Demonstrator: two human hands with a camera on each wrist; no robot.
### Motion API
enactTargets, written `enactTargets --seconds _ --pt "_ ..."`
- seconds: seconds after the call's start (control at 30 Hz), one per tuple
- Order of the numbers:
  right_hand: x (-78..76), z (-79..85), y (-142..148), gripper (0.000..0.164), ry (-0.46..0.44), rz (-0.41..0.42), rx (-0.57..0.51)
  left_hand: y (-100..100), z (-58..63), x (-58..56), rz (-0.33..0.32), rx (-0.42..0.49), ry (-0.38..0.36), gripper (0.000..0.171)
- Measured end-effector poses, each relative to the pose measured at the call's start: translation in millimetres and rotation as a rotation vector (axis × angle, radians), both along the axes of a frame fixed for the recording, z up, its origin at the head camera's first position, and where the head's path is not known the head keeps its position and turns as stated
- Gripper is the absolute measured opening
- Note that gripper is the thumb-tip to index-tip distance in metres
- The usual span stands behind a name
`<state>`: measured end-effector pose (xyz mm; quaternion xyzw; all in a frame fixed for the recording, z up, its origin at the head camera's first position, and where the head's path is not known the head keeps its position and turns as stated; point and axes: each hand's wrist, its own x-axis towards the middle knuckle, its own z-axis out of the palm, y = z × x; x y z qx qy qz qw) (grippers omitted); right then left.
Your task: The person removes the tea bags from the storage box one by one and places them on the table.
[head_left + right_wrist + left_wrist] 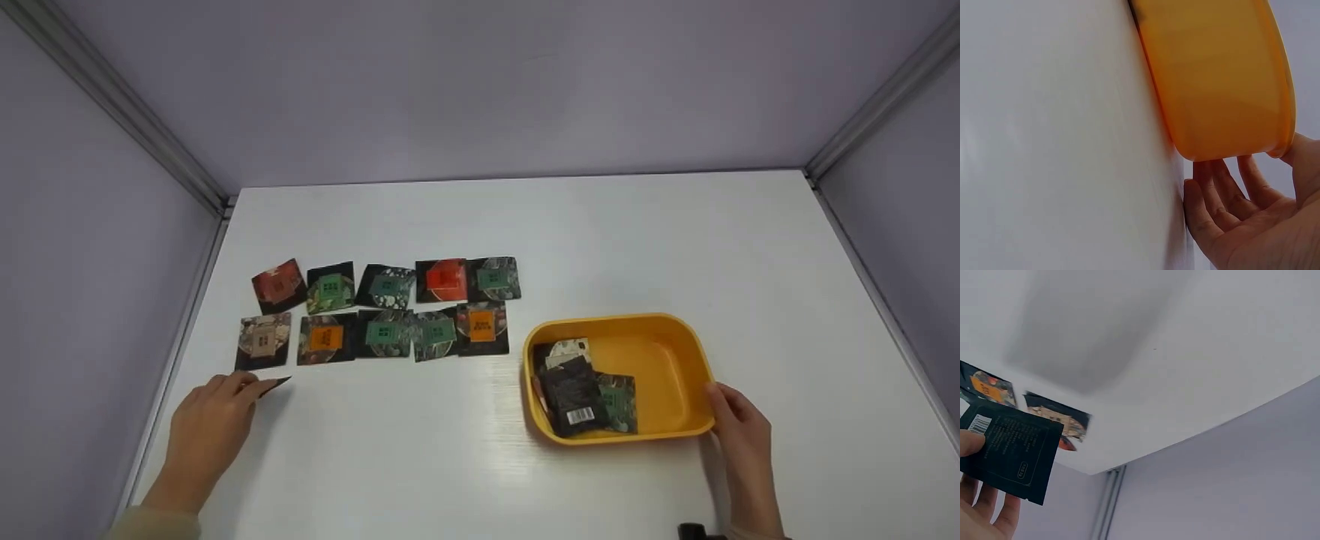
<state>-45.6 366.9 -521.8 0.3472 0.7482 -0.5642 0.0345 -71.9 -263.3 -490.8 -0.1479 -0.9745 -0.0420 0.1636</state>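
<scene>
My left hand (212, 421) pinches a small flat dark sachet (1019, 453) between thumb and fingers. It hovers just in front of the near row's leftmost sachet (263, 342). In the left wrist view the held sachet's back shows, with a barcode and fine print. My right hand (742, 427) grips the right end of a yellow plastic tray (679, 379), thumb at the rim and fingers against the outer wall, as the right wrist view shows. Several sachets lie in the tray's left half, among them a dark one (574, 394) with its barcode up.
Two rows of printed sachets lie on the white table (360, 450), left of centre, including a red one (442, 280) in the far row and an orange-labelled one (482, 328) in the near row. Pale panels (480, 90) enclose the table at the back and sides.
</scene>
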Motion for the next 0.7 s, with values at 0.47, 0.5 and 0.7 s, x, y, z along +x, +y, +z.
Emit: enactTargets --seconds 0.47,0.5,0.7 --pt "0.0 -0.9 3 0.081 -0.036 0.016 -0.010 -18 -26.2 3.8 0.003 -0.059 -0.247 0.040" --pt "0.0 -0.9 3 0.081 -0.038 0.017 -0.008 -17 -27.7 3.5 -0.003 -0.062 -0.259 0.040" --pt "0.6 -0.3 2 0.082 -0.026 0.013 -0.007 -12 -33.8 3.8 -0.035 -0.018 -0.251 0.036"
